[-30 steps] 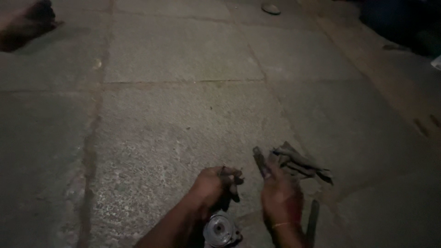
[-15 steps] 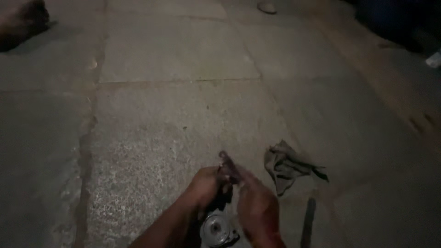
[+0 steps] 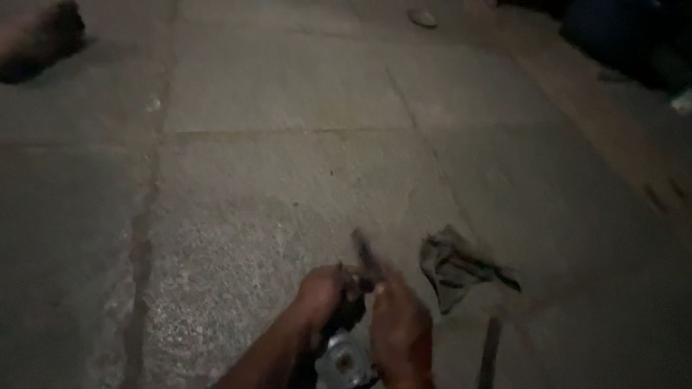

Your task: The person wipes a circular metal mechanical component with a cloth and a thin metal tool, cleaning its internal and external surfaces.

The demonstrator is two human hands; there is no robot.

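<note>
Gripping a short dark rod-like tool (image 3: 365,252), the right hand (image 3: 398,324) is closing around its lower end while the tip is pointing up and away over the rough, speckled stone floor (image 3: 252,180). The left hand (image 3: 324,288) is curling its fingers over the dark top of a round, shiny metal part (image 3: 344,362) — low on the floor, between both wrists. A crumpled grey rag (image 3: 461,266) is lying just right of the hands, a flat dark bar (image 3: 490,353) below it.

Head view, steeply down, close
</note>
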